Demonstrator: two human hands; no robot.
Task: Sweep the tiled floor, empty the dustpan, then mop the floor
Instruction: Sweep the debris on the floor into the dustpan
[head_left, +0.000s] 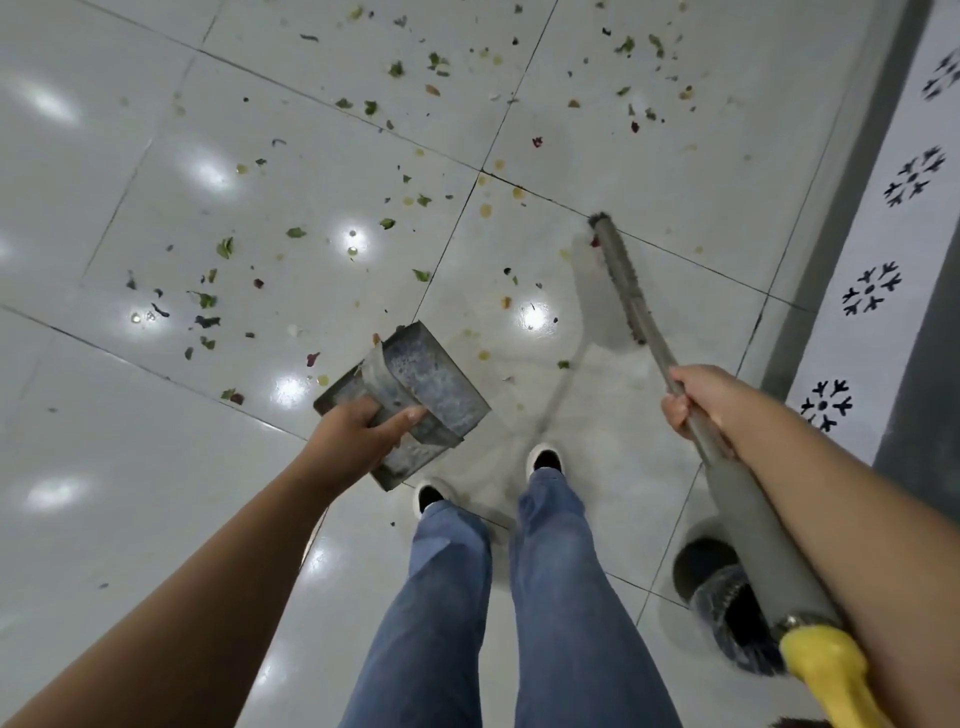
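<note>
My left hand (358, 434) grips a grey metal dustpan (415, 395) by its handle and holds it above the floor, just ahead of my feet. My right hand (698, 397) is closed around the grey shaft of a broom (621, 275). The narrow brush head rests on the white tiled floor (156, 156) ahead and to the right. The shaft runs back under my right forearm to a yellow end cap (826, 670). Green leaf bits, dark scraps and yellowish spots (226, 247) lie scattered over the tiles ahead and to the left.
A round bin lined with a dark bag (719, 587) stands on the floor at my right, behind the broom shaft. A grey strip and a white wall with black patterns (872, 291) run along the right side. My two feet in blue trousers (545, 460) stand at the centre.
</note>
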